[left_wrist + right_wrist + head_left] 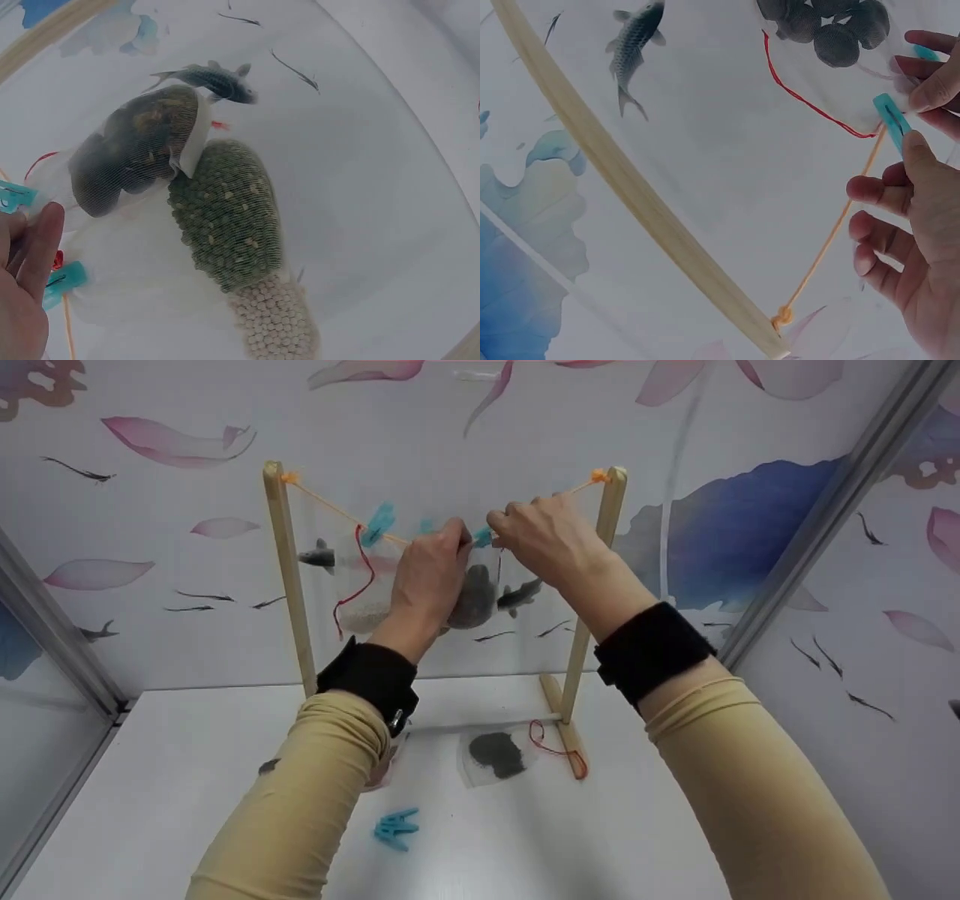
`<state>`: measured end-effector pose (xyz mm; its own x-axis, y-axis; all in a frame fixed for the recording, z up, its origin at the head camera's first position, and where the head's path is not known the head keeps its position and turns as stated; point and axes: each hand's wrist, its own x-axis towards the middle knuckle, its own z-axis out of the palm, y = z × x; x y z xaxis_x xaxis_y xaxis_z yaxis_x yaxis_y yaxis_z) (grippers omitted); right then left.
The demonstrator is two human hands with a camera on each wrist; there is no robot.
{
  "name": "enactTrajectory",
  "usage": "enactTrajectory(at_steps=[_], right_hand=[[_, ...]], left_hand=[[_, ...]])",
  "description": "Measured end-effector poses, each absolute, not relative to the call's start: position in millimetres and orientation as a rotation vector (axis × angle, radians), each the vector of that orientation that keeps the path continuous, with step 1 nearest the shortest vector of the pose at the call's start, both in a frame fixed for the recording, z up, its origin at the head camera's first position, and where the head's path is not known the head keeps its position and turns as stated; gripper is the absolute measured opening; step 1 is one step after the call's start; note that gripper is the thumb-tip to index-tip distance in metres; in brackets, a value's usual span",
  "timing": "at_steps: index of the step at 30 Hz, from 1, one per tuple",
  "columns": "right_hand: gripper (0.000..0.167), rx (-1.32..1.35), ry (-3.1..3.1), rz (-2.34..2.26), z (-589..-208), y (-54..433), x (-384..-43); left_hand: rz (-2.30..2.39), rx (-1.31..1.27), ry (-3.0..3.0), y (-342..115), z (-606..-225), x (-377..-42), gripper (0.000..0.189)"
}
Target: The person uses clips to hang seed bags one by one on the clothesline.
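My right hand (pixel 551 540) pinches a blue clothespin (pixel 891 116) on the orange cord (pixel 825 232), which is strung between two wooden posts (pixel 289 585). Beside it, my left hand (pixel 427 577) pinches the upper edge of a sheer mesh bag with dark round pieces (pixel 142 146) inside. A red drawstring (pixel 799 94) trails from that bag. In the left wrist view, a bag of green pellets (pixel 229 210) and one of pale pellets (pixel 277 319) hang alongside. Another blue clothespin (pixel 377 525) grips the cord's left part.
On the white table (pixel 480 847) lie a mesh bag with dark contents (pixel 496 755), its red string near the stand's foot (pixel 574 757), and some blue clothespins (pixel 396 829). Another bag (pixel 382 776) is partly hidden behind my left forearm. A printed wall stands behind the rack.
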<state>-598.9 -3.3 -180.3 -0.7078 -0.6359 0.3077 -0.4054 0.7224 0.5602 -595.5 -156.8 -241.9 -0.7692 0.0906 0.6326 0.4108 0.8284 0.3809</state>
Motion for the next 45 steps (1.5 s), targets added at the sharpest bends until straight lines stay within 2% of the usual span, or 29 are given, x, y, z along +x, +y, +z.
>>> enactTrajectory(at_steps=[2,9,16,23,35,40,45], right_hand=[[0.031,0.773,-2.441,-0.647,-183.6,-5.3,-598.8],[0.035,0.729,-2.433,-0.561,-200.2,-5.9,-603.9],[0.059,0.654,-2.447,-0.444,-215.9,-5.9,-609.9],[0.061,0.638,-2.456,-0.442,-229.0,-4.5,-612.6],[0.04,0.727,-2.463,-0.323,-275.5,3.1,-617.9],[0.032,0.863,-2.715,-0.188,-317.5,-2.9,-608.4],[0.026,1.024,-3.074,0.048,-384.7,-10.4,-582.1]], left_hand=[[-0.703,-0.366,-2.391,-160.0,-245.5,-595.6,0.018],[-0.72,-0.409,-2.379,-167.0,-259.9,-585.6,0.019],[-0.644,-0.547,-2.332,-176.2,-291.4,-572.4,0.014],[-0.503,-0.682,-2.35,-185.6,-332.2,-560.1,0.007],[-0.465,-0.687,-2.694,-222.8,-398.0,-541.4,0.015],[-0.565,-0.646,-2.836,-230.5,-431.9,-537.9,0.016],[-0.693,-0.55,-2.963,-234.4,-471.5,-528.1,0.018]])
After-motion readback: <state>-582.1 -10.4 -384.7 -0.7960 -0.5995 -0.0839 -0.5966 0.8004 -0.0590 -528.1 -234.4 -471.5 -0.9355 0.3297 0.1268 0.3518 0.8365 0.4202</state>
